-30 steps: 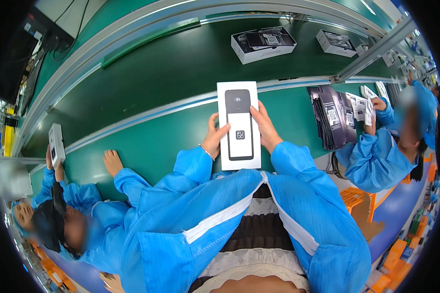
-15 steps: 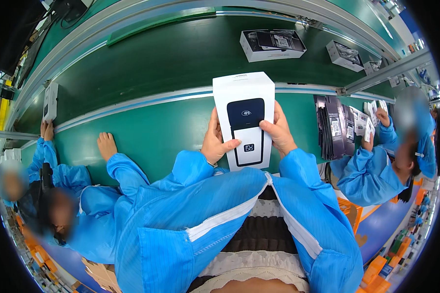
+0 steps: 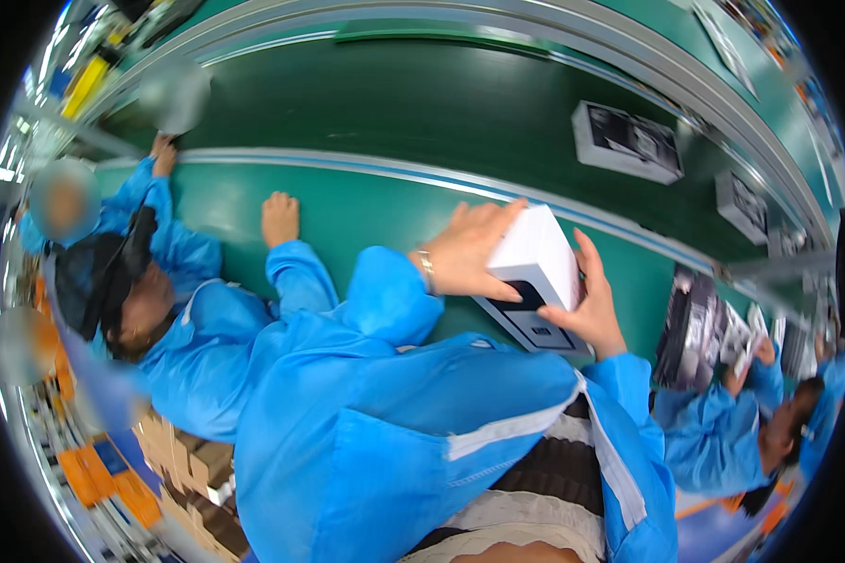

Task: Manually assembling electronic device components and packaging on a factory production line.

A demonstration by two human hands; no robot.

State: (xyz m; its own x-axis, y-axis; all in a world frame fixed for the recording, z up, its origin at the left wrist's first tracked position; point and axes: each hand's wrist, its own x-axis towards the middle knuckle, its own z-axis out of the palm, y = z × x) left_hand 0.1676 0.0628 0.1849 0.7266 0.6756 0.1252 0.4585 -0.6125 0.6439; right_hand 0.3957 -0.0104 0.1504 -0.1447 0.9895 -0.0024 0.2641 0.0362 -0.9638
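Observation:
A white box [image 3: 551,255] with a dark printed panel on its broad face is tilted between my hands, above the near green bench. My left hand [image 3: 469,251] lies along its left side, fingers reaching toward the far end and the thumb on the printed face. On the right side, my right hand [image 3: 591,302] grips it, its thumb also pressing the printed face and its fingers on the side wall. Both hands are closed on the box. The side under my left palm is hidden.
An open box [image 3: 627,143] with dark contents stands on the far green strip; another box [image 3: 744,206] is farther right. Dark printed sleeves [image 3: 690,324] lie by a co-worker at the right. A co-worker's hand [image 3: 280,219] rests on the bench at left.
The box has moved right in the picture and turned, showing its side wall. My left hand has shifted up toward its far end. The whole view has swung left.

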